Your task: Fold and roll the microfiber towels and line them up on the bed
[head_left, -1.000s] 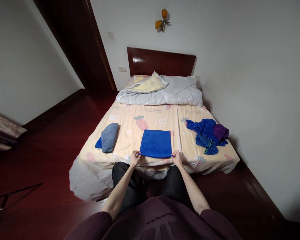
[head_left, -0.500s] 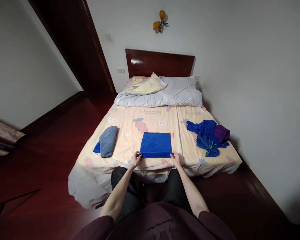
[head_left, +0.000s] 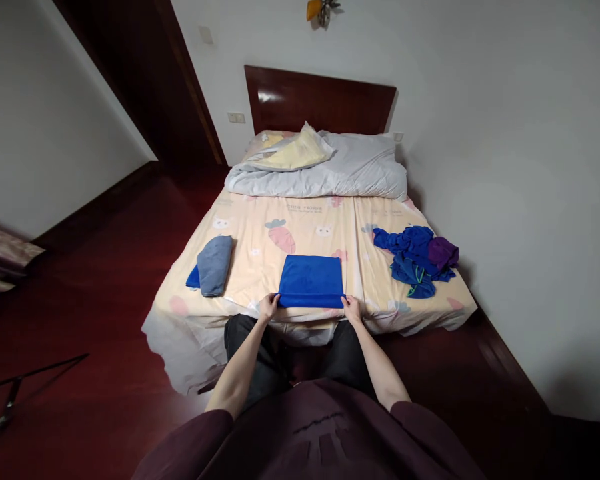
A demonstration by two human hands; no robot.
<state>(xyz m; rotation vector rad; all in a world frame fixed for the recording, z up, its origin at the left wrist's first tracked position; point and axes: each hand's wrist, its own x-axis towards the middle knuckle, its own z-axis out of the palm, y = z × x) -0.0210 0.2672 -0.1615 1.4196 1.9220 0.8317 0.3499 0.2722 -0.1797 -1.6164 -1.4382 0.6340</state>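
Observation:
A blue cloth (head_left: 311, 277) lies flat in a rough square near the front edge of the bed, with a narrow strip folded over along its near side. My left hand (head_left: 269, 307) pinches the left end of that strip. At the strip's right end, my right hand (head_left: 351, 309) grips the cloth between thumb and fingers. Both hands rest close to the bed's surface. What kind of garment or cloth it is, I cannot tell.
A folded grey-blue cloth (head_left: 215, 267) rests on a blue one at the left. Crumpled blue and purple clothes (head_left: 415, 257) lie at the right. A grey quilt (head_left: 365, 167) is bunched by the headboard (head_left: 320, 100). A thin black stand (head_left: 15, 387) is on the floor.
The view has tipped downward a little. Both hands still hold the strip's ends, and the folded strip on the near side looks slightly wider.

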